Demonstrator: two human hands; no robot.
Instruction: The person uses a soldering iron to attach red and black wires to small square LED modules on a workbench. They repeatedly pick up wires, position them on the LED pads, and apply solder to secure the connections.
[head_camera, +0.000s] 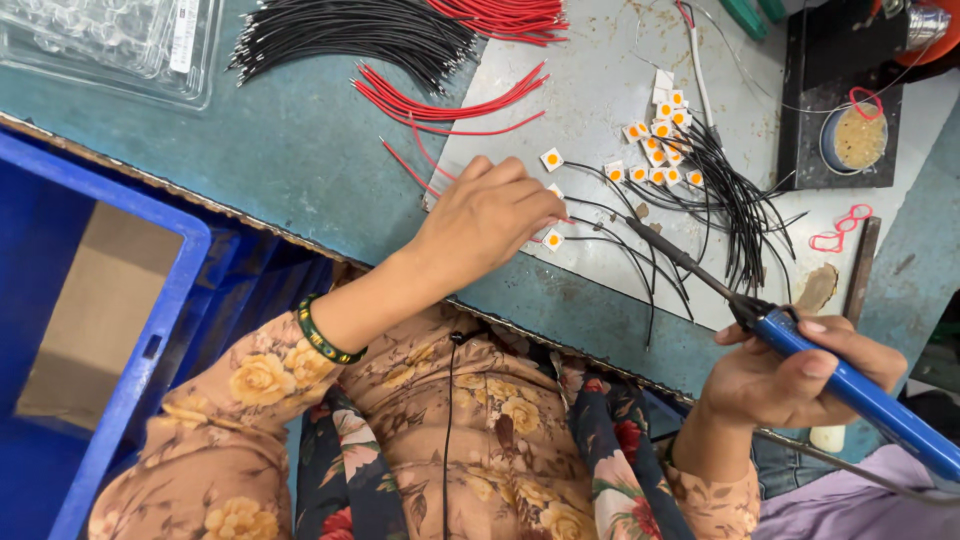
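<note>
Nearest me, my right hand (790, 375) grips the blue soldering iron (860, 385) off the bench's near edge, tip aimed at the small square chip (552, 240) that my left hand's (485, 215) closed fingers pin to the grey sheet (600, 90), steadying it.

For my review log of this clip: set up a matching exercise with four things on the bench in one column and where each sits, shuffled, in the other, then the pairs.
Things:
1. Soldering iron
2. Black wires
3. Blue crate
4. Clear tray

Places:
A. Top left corner of the bench
B. Left edge, below the bench
C. Held in the right hand
D. Bundled at the top, left of the red wires

Pairs: 1-C, 2-D, 3-B, 4-A.

The left hand rests on the grey sheet by a small white square with an orange centre.
</note>
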